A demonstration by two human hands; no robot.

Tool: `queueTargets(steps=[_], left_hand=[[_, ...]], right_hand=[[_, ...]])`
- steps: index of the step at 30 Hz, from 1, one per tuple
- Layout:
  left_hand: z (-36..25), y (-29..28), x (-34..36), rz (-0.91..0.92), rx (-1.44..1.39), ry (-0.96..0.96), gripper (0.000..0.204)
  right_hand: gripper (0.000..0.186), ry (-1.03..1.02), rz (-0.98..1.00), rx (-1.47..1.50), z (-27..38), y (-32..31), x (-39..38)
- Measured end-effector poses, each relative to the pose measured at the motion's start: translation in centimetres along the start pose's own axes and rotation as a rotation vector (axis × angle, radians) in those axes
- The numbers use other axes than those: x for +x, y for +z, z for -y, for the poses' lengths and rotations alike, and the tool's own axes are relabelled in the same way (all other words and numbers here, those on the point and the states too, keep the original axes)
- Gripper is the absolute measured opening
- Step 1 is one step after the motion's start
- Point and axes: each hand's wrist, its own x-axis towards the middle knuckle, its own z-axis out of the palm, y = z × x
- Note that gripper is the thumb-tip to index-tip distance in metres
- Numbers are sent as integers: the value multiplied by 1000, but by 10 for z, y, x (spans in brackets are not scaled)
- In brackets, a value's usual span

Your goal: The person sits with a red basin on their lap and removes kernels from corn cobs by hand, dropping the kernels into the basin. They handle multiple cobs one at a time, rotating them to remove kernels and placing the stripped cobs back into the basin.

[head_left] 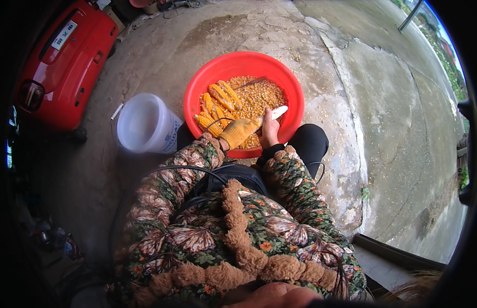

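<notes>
A partly stripped corn cob [279,111] is held over the right side of a red basin [295,87], its bare whitish end pointing right. My left hand [238,133], in a yellow knit glove, closes round the cob's near-left end. Bare and with the thumb pressed along the cob, my right hand [269,128] grips it too. Loose yellow kernels [261,97] fill much of the basin. Several ears of corn [225,96] lie on the kernels at its left side. A dark, flat strip-like tool [255,82] rests on the kernels toward the far side.
Left of the basin stands a whitish plastic bucket [141,126]. A red car [69,61] is parked at the far left. My knees flank the basin, and a black cable [189,168] runs over my left sleeve. Scattered kernels lie on the cracked concrete floor [331,108].
</notes>
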Motion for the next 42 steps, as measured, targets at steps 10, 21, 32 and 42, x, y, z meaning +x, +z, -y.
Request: queueTargets(steps=[10,21,32,42], left_hand=[[-19,-23,4,104,-1169,-1074,45],[-21,-19,-2,112,-811,-510,28],[16,5,-4,-169,-434,-388,31],[20,-11,10,-467,-909,-386,41]], right_hand=[[39,38,79,28,-1,4,-9],[40,57,61,-103,6,5,-7],[30,-140,329,-111,14,11,-16],[30,-560,504,-770,24,13,-32]])
